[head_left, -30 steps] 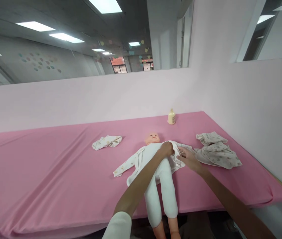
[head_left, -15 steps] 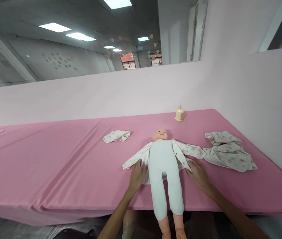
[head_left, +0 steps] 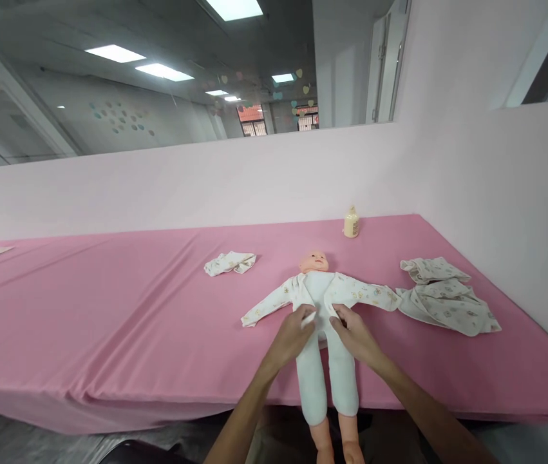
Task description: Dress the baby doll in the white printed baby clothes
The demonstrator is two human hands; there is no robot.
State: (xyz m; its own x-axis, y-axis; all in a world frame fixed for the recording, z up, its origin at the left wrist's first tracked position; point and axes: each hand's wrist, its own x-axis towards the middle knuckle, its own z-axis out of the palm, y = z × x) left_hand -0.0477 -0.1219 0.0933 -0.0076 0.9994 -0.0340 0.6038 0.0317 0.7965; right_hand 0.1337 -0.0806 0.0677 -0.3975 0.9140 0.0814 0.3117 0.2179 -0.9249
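A baby doll (head_left: 342, 374) with a soft white body lies face up on the pink-covered table, its legs reaching past the front edge. Its arms are inside the sleeves of a white printed baby shirt (head_left: 268, 304) that lies open down the front. My left hand (head_left: 293, 334) pinches the shirt's front edge on the left side of the doll's belly. Over the right side, my right hand (head_left: 357, 332) grips the opposite front edge between thumb and fingers. A strip of the doll's bare white torso shows between the two edges.
Folded printed cloths (head_left: 447, 299) lie right of the doll, touching its sleeve end. A small printed cloth (head_left: 230, 263) sits left of its head. Behind stands a cream pump bottle (head_left: 351, 223) near the wall. The pink sheet (head_left: 158, 309) has wrinkles.
Both hands have moved inward from the doll's sides, drawing the shirt's two front edges over its torso. The cloths and bottle have stayed in place.
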